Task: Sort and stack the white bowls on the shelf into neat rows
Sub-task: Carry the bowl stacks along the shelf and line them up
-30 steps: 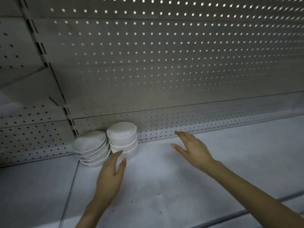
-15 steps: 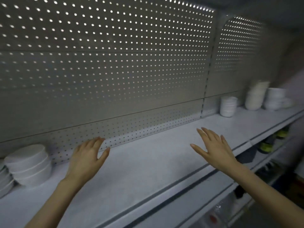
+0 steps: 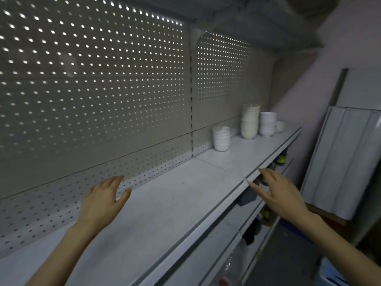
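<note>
Far along the white shelf [image 3: 175, 203] to the right stand three stacks of white bowls: a short stack [image 3: 221, 138], a tall cream stack [image 3: 250, 121] and a white stack [image 3: 267, 124], with a single small bowl [image 3: 280, 126] beyond them. My left hand [image 3: 103, 201] hovers open over the bare shelf near the pegboard back. Beyond the shelf's front edge my right hand [image 3: 278, 193] reaches out, fingers straight, holding nothing. Both hands are well short of the stacks.
A perforated metal back panel [image 3: 92, 100] runs behind the shelf. A lower shelf [image 3: 253, 230] holds dark and yellow items. White panels [image 3: 346, 162] lean against the wall at the right.
The view has swung right; the left-end bowl stacks have left the frame and the right-end stacks are nearer. Both hands moved rightward, the right one past the shelf's front edge.
</note>
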### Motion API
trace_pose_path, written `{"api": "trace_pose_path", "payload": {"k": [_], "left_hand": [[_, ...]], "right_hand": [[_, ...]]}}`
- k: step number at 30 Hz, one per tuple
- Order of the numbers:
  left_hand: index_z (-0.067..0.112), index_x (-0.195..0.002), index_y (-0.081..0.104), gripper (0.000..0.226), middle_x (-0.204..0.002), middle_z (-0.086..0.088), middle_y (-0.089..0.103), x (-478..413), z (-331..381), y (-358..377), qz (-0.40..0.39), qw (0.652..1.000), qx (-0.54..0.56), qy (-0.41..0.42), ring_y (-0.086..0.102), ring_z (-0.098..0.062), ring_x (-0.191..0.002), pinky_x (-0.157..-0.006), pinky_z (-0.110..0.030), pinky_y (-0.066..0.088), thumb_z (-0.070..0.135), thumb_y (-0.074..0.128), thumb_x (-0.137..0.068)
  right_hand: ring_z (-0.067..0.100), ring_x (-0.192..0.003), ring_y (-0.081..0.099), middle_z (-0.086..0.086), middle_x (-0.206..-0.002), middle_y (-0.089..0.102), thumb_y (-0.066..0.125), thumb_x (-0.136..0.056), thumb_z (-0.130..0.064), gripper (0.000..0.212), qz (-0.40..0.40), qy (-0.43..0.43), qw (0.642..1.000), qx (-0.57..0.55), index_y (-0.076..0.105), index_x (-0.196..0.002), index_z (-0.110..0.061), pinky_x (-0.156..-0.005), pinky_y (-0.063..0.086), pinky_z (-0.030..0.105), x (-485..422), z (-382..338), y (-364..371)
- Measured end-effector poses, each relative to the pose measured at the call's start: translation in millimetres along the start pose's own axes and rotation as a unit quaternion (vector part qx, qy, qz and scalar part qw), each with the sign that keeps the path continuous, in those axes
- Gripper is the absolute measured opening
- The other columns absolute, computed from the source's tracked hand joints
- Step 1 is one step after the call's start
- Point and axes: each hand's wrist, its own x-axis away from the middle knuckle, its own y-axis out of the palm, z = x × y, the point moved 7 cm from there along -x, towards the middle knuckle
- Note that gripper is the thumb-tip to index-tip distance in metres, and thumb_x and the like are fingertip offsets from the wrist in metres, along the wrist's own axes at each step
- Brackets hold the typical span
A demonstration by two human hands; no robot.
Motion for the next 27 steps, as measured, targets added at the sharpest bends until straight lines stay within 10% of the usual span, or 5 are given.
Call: {"api": "trace_pose_path", "payload": {"k": [27], "left_hand": [[0.010,-0.141,0.044,0.061,-0.138,-0.008,0.053,-249,212,185,-0.070,0.992,0.051,0.093,0.053,-0.027,-0.122,-0.099,-0.038,0.041,0.051,0.037,-0.097]], "right_hand": [[0.017,-0.140,0.023,-0.003,-0.155,0.022,0.027,-0.089,-0.064,0.074,-0.057,0.132,0.987,0.072,0.014,-0.149,-0.023,-0.115,0.021,0.036,-176,216,68]]}}
